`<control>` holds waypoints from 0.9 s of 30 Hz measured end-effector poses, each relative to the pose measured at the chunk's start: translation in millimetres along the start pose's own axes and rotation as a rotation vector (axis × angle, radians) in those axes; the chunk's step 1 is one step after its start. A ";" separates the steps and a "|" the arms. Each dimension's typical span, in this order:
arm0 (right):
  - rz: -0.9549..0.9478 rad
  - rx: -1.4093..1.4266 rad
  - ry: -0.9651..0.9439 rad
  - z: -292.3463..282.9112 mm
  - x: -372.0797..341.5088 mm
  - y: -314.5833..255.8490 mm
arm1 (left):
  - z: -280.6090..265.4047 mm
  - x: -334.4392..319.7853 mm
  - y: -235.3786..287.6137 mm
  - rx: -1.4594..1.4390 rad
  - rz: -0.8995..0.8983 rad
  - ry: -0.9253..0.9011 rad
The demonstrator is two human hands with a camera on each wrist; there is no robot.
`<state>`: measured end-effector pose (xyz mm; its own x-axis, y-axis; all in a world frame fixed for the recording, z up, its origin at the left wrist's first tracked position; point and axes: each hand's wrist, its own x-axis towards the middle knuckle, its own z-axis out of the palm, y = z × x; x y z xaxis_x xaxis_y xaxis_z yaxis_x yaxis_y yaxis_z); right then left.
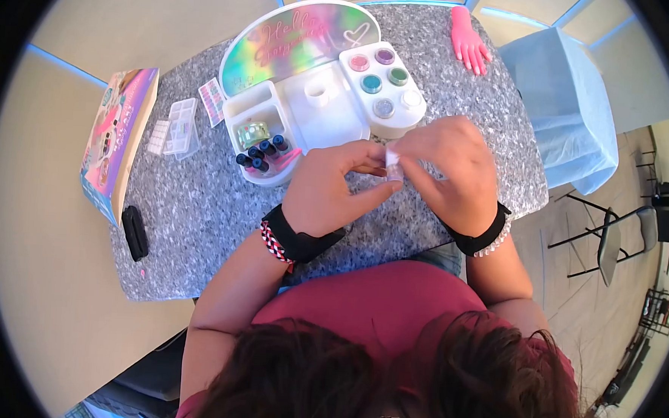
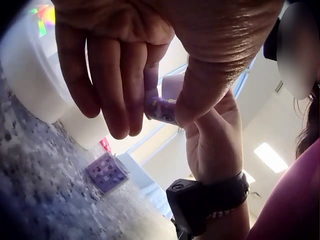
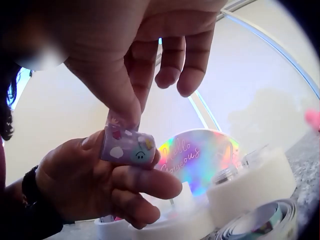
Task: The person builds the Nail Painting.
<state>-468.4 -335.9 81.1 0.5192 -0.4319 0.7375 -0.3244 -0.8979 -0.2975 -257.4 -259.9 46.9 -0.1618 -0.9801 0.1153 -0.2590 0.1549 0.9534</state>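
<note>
Both hands meet over the table's near side around a small lavender cylinder [image 1: 393, 169] printed with clouds and a smiling face, clearest in the right wrist view [image 3: 129, 148]. My left hand [image 1: 322, 189] grips it between thumb and fingers; the other left fingers extend beside it in the left wrist view. From the other side, my right hand [image 1: 457, 174] pinches its upper end with the thumb and a finger [image 3: 131, 112], partly hiding that end. A whitish part shows between the hands in the left wrist view [image 2: 172, 86].
Beyond the hands stands a white organizer [image 1: 320, 121] with a shiny "Hello Gorgeous" panel [image 1: 298, 40], glitter pots [image 1: 371, 84] and dark-capped bottles [image 1: 260, 160]. A box [image 1: 115, 137], clear cases [image 1: 180, 129] and a black case [image 1: 134, 232] lie left; a pink hand model [image 1: 468, 42] lies far right.
</note>
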 end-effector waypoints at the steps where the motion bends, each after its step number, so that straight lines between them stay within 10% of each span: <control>1: -0.045 0.047 -0.089 2.5 -0.1 0.7 | 0.9 -0.1 -1.0 0.104 0.067 0.016; 8: 0.002 0.211 -0.296 3.5 -2.8 -2.0 | -6.3 -0.6 -0.4 0.203 0.063 -0.040; 15: 0.029 0.305 -0.433 -3.8 2.6 -10.5 | -9.9 1.6 -5.3 -0.286 -0.102 -0.090; 27: 0.093 0.219 -0.022 12.0 -9.9 -6.5 | -11.7 6.3 -14.5 -0.679 -0.223 -0.167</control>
<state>-461.9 -326.8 68.4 0.5133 -0.5131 0.6879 -0.1938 -0.8502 -0.4894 -243.5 -269.8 37.0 -0.3313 -0.9388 -0.0943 0.3359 -0.2107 0.9180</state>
